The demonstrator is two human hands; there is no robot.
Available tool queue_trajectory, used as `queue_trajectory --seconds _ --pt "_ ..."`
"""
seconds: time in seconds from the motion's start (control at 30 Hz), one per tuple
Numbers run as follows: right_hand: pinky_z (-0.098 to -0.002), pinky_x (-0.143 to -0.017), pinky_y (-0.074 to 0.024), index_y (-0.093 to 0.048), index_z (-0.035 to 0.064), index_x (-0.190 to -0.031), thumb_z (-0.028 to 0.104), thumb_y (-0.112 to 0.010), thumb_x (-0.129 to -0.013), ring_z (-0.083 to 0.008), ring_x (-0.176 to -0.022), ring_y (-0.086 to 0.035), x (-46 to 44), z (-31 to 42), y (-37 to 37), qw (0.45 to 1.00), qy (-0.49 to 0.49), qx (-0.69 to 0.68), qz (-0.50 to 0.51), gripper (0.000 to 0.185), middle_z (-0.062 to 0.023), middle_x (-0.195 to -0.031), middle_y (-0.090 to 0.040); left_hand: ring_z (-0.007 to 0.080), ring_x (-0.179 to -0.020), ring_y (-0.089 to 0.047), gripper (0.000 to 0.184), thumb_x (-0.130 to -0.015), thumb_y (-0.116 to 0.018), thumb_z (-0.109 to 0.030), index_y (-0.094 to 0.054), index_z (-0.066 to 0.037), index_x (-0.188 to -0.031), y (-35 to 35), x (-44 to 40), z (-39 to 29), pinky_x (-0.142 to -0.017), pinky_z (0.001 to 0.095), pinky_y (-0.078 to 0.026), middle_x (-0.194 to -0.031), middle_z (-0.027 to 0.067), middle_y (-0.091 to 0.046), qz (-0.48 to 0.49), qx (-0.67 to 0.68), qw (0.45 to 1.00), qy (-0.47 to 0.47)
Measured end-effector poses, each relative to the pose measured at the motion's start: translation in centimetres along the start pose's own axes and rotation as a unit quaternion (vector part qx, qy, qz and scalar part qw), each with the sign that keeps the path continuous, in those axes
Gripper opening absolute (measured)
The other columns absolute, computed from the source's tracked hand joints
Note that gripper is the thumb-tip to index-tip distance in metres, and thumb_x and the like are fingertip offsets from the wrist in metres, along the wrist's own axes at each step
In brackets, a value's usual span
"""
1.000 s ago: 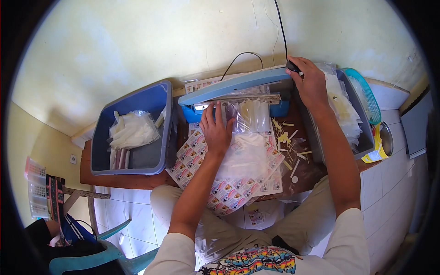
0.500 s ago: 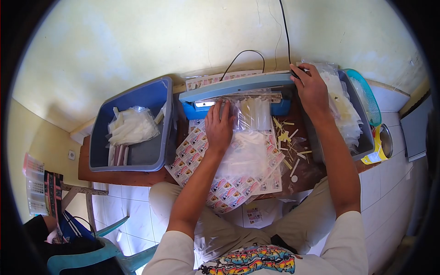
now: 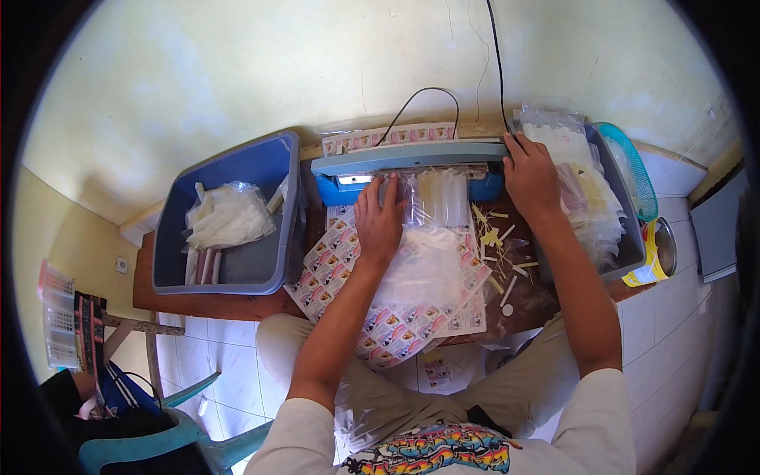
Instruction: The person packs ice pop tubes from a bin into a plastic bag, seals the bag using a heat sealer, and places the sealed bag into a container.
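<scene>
A blue heat sealer (image 3: pixel 484 191) stands at the back of the table with its long grey-blue lever (image 3: pixel 412 159) lowered close to the base. My right hand (image 3: pixel 532 178) is closed around the lever's right end. Under the lever runs the edge of a clear plastic bag (image 3: pixel 440 198) holding pale, stick-shaped pieces side by side. My left hand (image 3: pixel 378 226) lies on the bag's left side with fingers stretched toward the sealer. Nearer me, a whitish stack of plastic (image 3: pixel 419 269) rests on printed label sheets (image 3: pixel 400 336).
A blue-grey tub (image 3: pixel 222 286) at left holds filled bags. At right, another tub (image 3: pixel 633 257) is heaped with bags, beside a teal basket (image 3: pixel 647 190) and yellow can (image 3: pixel 653 257). Pale scraps (image 3: pixel 491 237) litter the table. A black cord (image 3: pixel 499 63) hangs along the wall.
My right hand has moved down, bringing the lever's right end lower toward the sealer base. My left hand and the bag have stayed in place.
</scene>
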State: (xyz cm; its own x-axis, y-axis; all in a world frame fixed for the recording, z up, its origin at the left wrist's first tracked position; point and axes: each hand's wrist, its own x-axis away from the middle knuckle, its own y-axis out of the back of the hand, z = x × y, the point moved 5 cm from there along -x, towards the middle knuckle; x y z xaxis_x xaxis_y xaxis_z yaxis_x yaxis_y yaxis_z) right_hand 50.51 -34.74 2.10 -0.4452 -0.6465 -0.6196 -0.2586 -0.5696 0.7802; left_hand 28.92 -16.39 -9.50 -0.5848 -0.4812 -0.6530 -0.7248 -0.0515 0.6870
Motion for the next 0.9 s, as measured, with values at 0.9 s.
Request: queue_trajectory --seconds 0.9 --pt "-0.0449 -0.115 -0.0500 -0.058 -0.0053 -0.147 0.011 -0.070 -0.091 -0.0398 -0.135 -0.060 1.6 0.5 -0.3 0.998 0.004 -0.025 0.050 0.060 -0.0258 -0.149 -0.060 0.0451 -0.139 -0.050 0.071 -0.091 -0.078 -0.011 -0.051 -0.010 -0.157 1.5 0.8 -1.0 -0.116 0.0521 -0.043 -0.158 0.0249 -0.044 0.034 0.061 0.997 0.028"
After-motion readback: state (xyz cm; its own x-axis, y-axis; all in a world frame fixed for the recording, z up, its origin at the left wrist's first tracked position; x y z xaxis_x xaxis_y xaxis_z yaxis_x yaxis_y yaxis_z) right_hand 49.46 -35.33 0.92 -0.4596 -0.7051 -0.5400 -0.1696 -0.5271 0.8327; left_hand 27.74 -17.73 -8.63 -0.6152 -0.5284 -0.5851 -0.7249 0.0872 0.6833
